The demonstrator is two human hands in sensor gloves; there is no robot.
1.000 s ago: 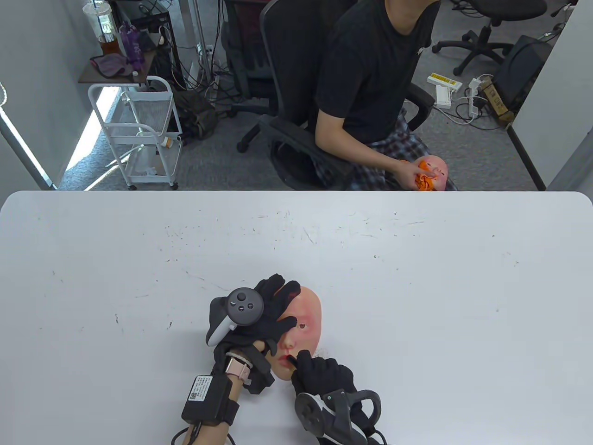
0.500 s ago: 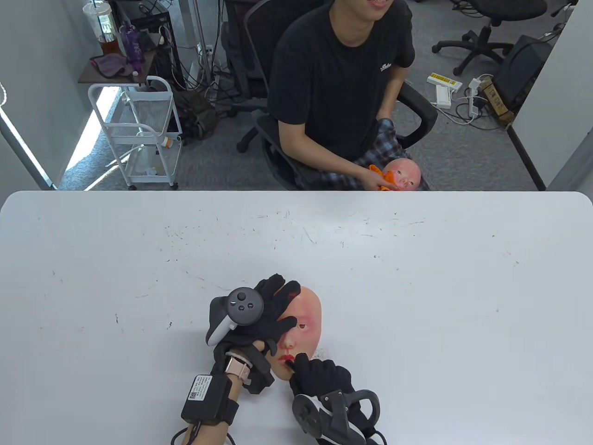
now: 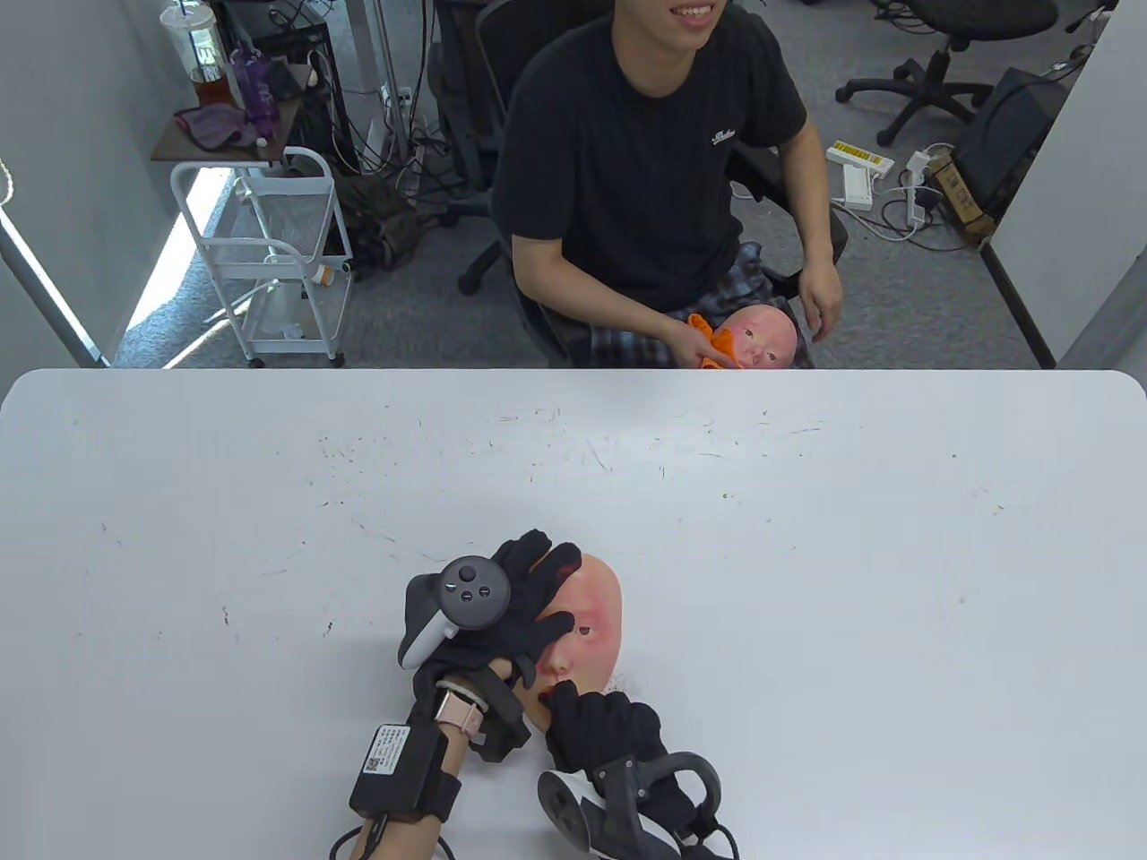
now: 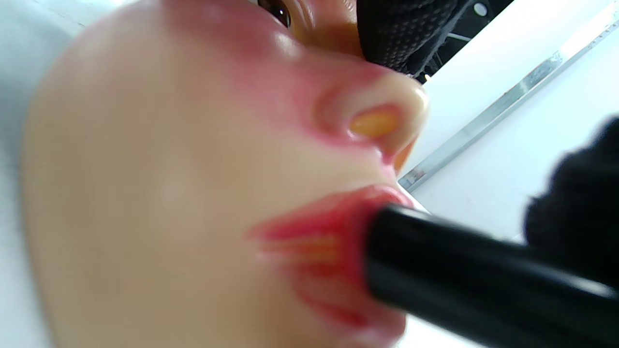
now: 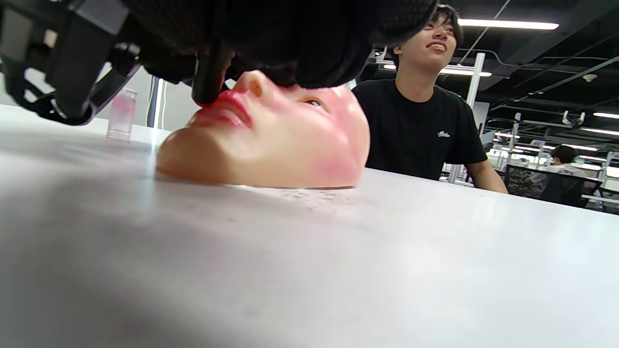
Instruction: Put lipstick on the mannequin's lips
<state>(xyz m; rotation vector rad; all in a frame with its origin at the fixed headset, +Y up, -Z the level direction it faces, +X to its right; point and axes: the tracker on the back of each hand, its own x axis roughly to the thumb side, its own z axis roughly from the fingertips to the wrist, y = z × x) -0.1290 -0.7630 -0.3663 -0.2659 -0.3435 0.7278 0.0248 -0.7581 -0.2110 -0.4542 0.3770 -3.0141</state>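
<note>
A pink mannequin face (image 3: pixel 593 618) lies face up on the white table (image 3: pixel 806 555) near the front edge. My left hand (image 3: pixel 520 609) rests on its forehead and left side and holds it still. My right hand (image 3: pixel 596 717) grips a black lipstick tube (image 5: pixel 209 79) whose tip touches the red lips (image 5: pixel 227 108). In the left wrist view the tube (image 4: pixel 464 275) presses against the lips (image 4: pixel 314 241), which show red colour. The face also shows in the right wrist view (image 5: pixel 290 140). In the table view the right hand hides the mouth.
A person in a black shirt (image 3: pixel 645 152) sits across the table and holds a second mannequin face (image 3: pixel 762 336) with an orange cloth. A white wire cart (image 3: pixel 269 260) stands at the back left. A clear cup (image 5: pixel 121 113) stands on the table.
My right hand has moved left over the mouth and now hides the lipstick and lips in the table view. The seated person has turned to face the table. My left hand has not moved.
</note>
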